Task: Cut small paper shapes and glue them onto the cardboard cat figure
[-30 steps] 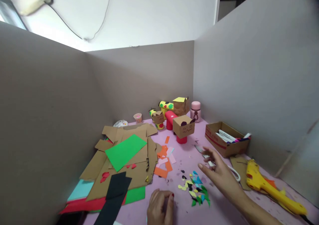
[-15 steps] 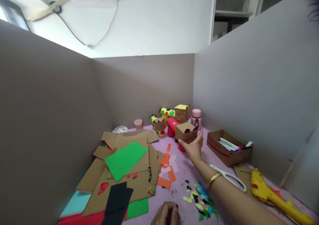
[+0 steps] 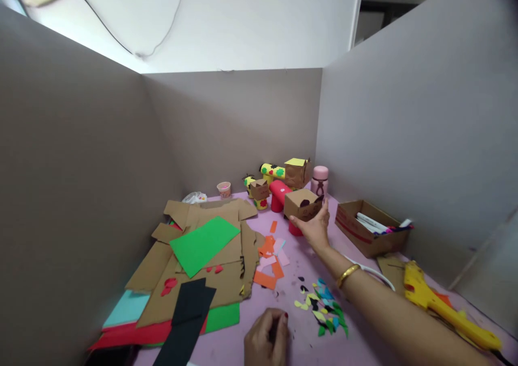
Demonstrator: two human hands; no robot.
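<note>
My right hand reaches forward and grips the small cardboard box, which has dark ears and a drawn face. Its thumb is at the near left side, its fingers at the right. The box forms the head of a figure with a red tube body and a red leg below. My left hand rests on the near table with its fingers curled in; I see nothing in it. Behind stand a yellow spotted figure with a brown box head and a smaller cat-like one.
Cardboard sheets lie left, under green paper and black paper. Orange scraps and coloured cut pieces lie mid-table. At right are a marker box, white scissors, a yellow glue gun and a pink bottle.
The view has tilted down slightly. More of my left hand shows now, still curled. My right hand stays on the cardboard head, and my forearm covers more of the scissors.
</note>
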